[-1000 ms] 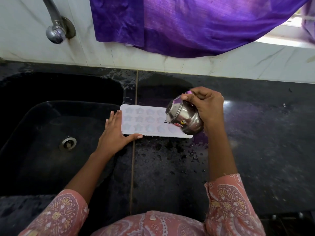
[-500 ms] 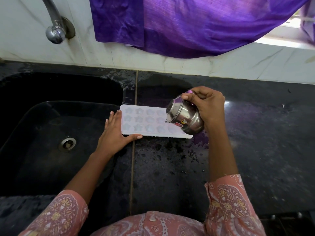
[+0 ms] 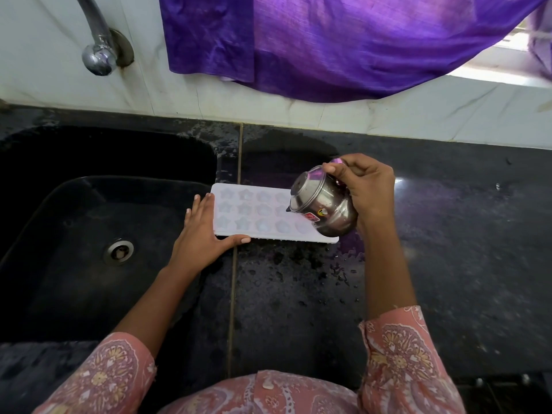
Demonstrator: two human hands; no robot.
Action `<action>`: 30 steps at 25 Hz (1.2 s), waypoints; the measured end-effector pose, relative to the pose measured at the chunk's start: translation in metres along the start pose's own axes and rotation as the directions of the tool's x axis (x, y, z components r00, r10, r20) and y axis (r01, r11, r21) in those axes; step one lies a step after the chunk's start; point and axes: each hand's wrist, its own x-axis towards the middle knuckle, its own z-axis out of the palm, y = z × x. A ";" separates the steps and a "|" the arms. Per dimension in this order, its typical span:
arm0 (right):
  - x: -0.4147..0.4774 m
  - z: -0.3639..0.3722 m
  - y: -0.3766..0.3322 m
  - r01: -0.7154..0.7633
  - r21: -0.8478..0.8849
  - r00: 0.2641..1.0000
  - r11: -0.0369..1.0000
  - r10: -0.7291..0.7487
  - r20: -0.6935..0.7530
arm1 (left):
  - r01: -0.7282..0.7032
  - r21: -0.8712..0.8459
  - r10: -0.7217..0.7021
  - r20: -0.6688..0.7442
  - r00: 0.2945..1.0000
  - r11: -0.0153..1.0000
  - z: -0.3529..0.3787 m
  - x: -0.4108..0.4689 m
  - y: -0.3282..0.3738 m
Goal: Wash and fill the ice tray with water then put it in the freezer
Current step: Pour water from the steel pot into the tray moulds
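The left hand (image 3: pixel 203 237) was laid flat, fingers straight, against the left end of the ice tray (image 3: pixel 254 215), the thumb stretched along its near edge. The right hand (image 3: pixel 369 189) was curled round a steel pot (image 3: pixel 324 209), held tilted over the tray's right end. One tray and one pot were seen, the tray lying between the hands on the wet counter (image 3: pixel 448 264). Three rows of moulds were counted; the pot hid some. One sink (image 3: pixel 74 234) lay left of the left hand, one tap (image 3: pixel 98 55) beyond it.
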 end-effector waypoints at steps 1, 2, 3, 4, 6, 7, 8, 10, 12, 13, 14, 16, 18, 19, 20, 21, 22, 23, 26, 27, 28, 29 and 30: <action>0.000 0.001 0.000 -0.005 0.014 1.000 1.000 0.005 0.002 | 0.000 -0.002 0.000 0.000 1.000 1.000 0.000 0.000 0.000; 0.000 0.002 0.000 -0.004 0.020 1.000 1.000 0.004 0.006 | 0.000 -0.002 0.000 0.001 1.000 1.000 0.000 0.000 0.000; 0.000 0.004 0.000 -0.001 0.022 1.000 1.000 0.001 0.011 | 0.001 -0.001 -0.001 0.002 1.000 1.000 0.000 0.000 0.000; 0.000 0.006 0.001 -0.001 0.024 1.000 1.000 0.001 0.019 | 0.002 0.001 -0.002 0.003 1.000 1.000 0.000 0.000 0.000; -0.001 0.011 0.002 -0.010 0.034 0.999 0.999 0.009 0.032 | 0.007 0.000 -0.007 0.001 1.000 1.000 0.000 0.000 0.000; -0.001 0.013 0.003 -0.012 0.040 0.999 0.999 0.010 0.039 | 0.009 -0.001 -0.009 -0.002 1.000 1.000 0.000 0.000 0.000; -0.001 0.015 0.003 -0.010 0.040 0.999 0.999 0.009 0.046 | 0.009 -0.001 -0.009 -0.003 1.000 1.000 0.000 0.000 0.000; -0.002 0.018 0.004 0.006 0.019 0.998 1.000 -0.007 0.063 | 0.008 0.004 -0.008 -0.004 1.000 1.000 0.000 0.001 0.000; -0.002 0.021 0.003 0.025 -0.005 0.996 1.000 -0.024 0.084 | 0.008 0.009 -0.008 -0.004 1.000 1.000 0.000 0.001 0.000; -0.002 0.022 0.003 0.034 -0.020 0.995 0.999 -0.032 0.091 | 0.008 0.010 -0.008 -0.003 1.000 1.000 0.000 0.001 0.000; -0.002 0.024 0.003 0.044 -0.040 0.995 0.998 -0.040 0.096 | 0.007 0.012 -0.007 -0.003 1.000 1.000 0.000 0.001 0.000; -0.002 0.025 0.002 0.060 -0.069 0.994 0.996 -0.053 0.100 | 0.005 0.019 -0.005 -0.001 1.000 1.000 0.000 0.000 0.000; -0.002 0.025 0.000 0.072 -0.085 0.993 0.994 -0.063 0.101 | 0.004 0.026 -0.004 0.004 1.000 1.000 0.000 0.001 0.000; -0.002 0.025 -0.001 0.079 -0.094 0.992 0.992 -0.069 0.104 | 0.004 0.026 -0.005 0.006 1.000 1.000 0.000 0.001 0.000; -0.002 0.025 -0.002 0.086 -0.106 0.991 0.991 -0.075 0.107 | 0.005 0.024 -0.005 0.008 1.000 1.000 0.000 0.001 0.000; -0.002 0.025 -0.003 0.092 -0.120 0.991 0.989 -0.079 0.109 | 0.006 0.021 -0.006 0.009 1.000 1.000 0.000 0.001 0.000; -0.002 0.025 -0.004 0.096 -0.130 0.990 0.987 -0.082 0.111 | 0.005 0.019 -0.006 0.008 1.000 1.000 0.000 0.001 0.000; -0.002 0.025 -0.004 0.099 -0.135 0.990 0.986 -0.084 0.112 | 0.005 0.018 -0.005 0.008 1.000 1.000 0.001 0.001 0.000; -0.001 0.025 -0.006 0.109 -0.148 0.989 0.983 -0.093 0.113 | 0.002 0.021 -0.003 0.007 1.000 1.000 0.001 0.001 -0.001; -0.001 0.025 -0.006 0.114 -0.152 0.989 0.982 -0.097 0.113 | 0.001 0.021 -0.001 0.006 1.000 1.000 0.001 0.001 -0.001; -0.001 0.025 -0.007 0.116 -0.154 0.988 0.981 -0.099 0.115 | -0.001 0.019 0.001 0.004 1.000 1.000 0.001 0.001 -0.001; -0.001 0.025 -0.008 0.115 -0.153 0.988 0.982 -0.097 0.120 | -0.002 0.016 0.002 0.003 1.000 1.000 0.001 0.001 -0.001; -0.001 0.025 -0.009 0.113 -0.148 0.988 0.983 -0.094 0.126 | -0.002 0.014 0.002 0.001 1.000 1.000 0.001 0.001 -0.002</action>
